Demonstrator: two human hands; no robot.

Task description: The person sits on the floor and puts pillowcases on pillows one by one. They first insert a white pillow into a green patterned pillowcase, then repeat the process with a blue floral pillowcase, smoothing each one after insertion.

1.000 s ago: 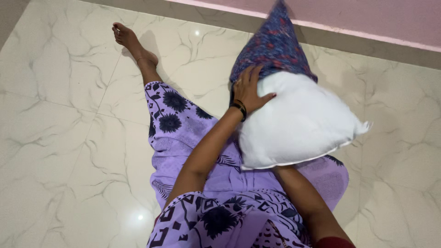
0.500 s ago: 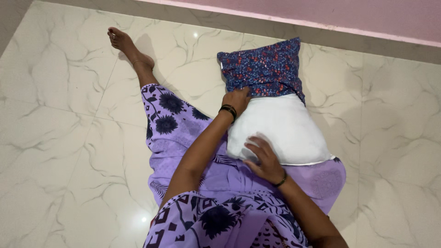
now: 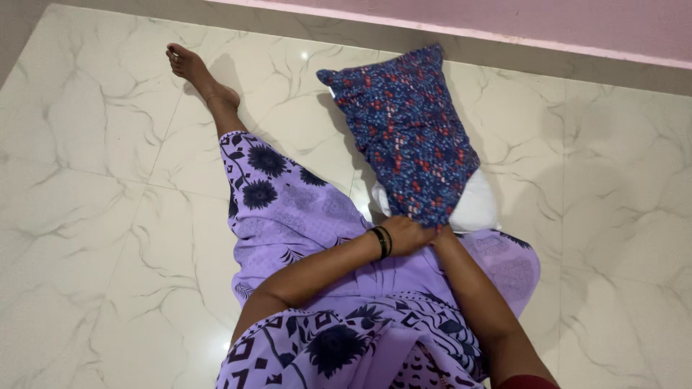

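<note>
Head view: left hand [image 3: 409, 235] pinches the blue pillow cover [image 3: 407, 130] edge over the white pillow [image 3: 476, 209] on her lap; right hand [image 3: 441, 232] fingers hidden, can't tell.

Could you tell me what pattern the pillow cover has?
Pillow cover: dark blue with small red and pale flecks, head view.

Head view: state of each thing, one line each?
Pillow: mostly inside the cover, white end still sticking out, lying on the lap and floor.
Pillow cover: pulled over most of the pillow, open edge at the hands.
Left hand: gripping the cover's edge.
Right hand: at the same edge, largely hidden.
</note>
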